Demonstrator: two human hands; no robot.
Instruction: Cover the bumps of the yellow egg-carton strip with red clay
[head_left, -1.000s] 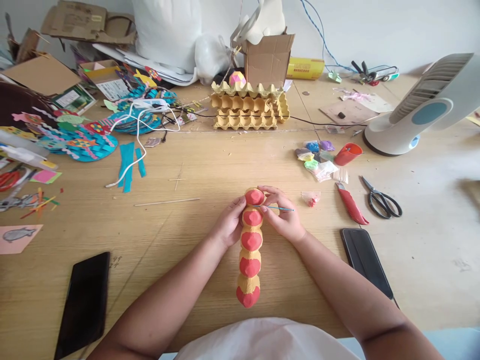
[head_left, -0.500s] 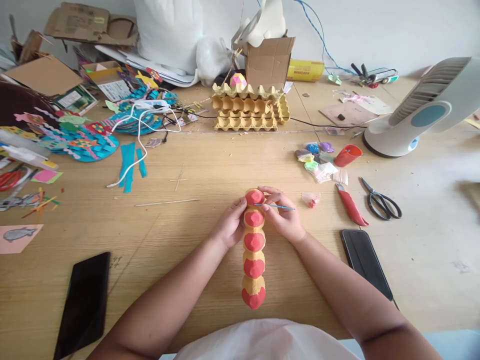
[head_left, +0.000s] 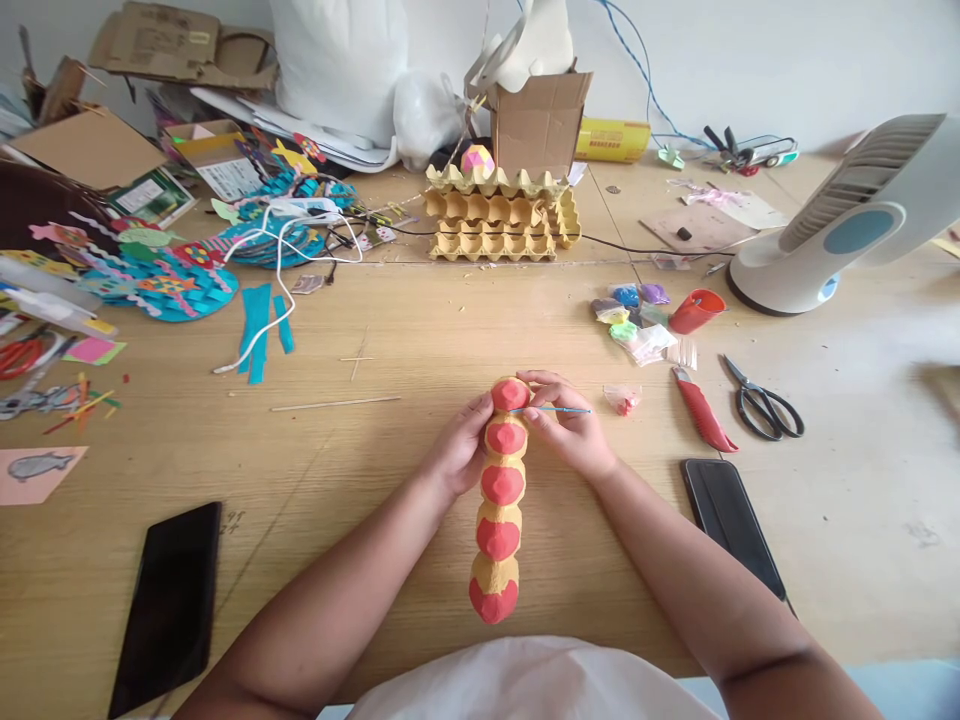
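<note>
Between my hands is an egg carton strip (head_left: 501, 486), a yellow row of several cups with red clay or paint patches on their domes, running toward my body. My left hand (head_left: 465, 440) grips its far end from the left, thumb at the top cup. In my right hand (head_left: 568, 425) a thin blue stick tool (head_left: 566, 409) is pinched, its tip touching the lower edge of the farthest red patch. The right fingers also rest along that cup's right side. A small clear bag with red clay (head_left: 622, 400) lies right of my right hand.
On the right are a red utility knife (head_left: 703, 408), black scissors (head_left: 765, 400), a phone (head_left: 733, 525), a red cup (head_left: 696, 311), bagged clay (head_left: 637, 320) and a white fan (head_left: 840, 230). A tablet (head_left: 169, 600) lies left. Egg cartons (head_left: 495, 240) stand behind.
The near end of the egg carton strip has swung left, so the strip slants more. The blue tool has tilted slightly nearer level. My hands have stayed almost in place.
</note>
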